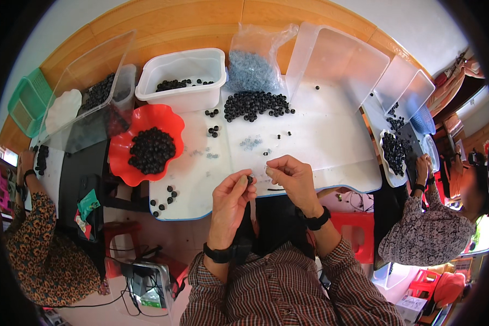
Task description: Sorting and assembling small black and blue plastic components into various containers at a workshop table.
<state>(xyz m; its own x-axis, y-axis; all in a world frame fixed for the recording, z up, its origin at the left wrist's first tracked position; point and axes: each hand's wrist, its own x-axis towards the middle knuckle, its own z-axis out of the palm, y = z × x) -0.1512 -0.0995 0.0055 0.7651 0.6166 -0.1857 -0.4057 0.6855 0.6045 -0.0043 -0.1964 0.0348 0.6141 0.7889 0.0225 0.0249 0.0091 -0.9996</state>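
Near the front edge of the white table, my left hand pinches a small round black part between thumb and fingertips. Just to its right, my right hand is closed in a pinch; a tiny clear piece seems to show at its fingertips, too small to name. The hands are close together but apart. Beyond them lie small clear pieces in a loose cluster, and farther back a pile of round black parts. A thin black strip lies at the table edge below my right hand.
At left stands a red scalloped bowl of black parts, behind it a white tub. A plastic bag of clear pieces and upright clear panels line the back. People sit at both sides; a red stool is at right.
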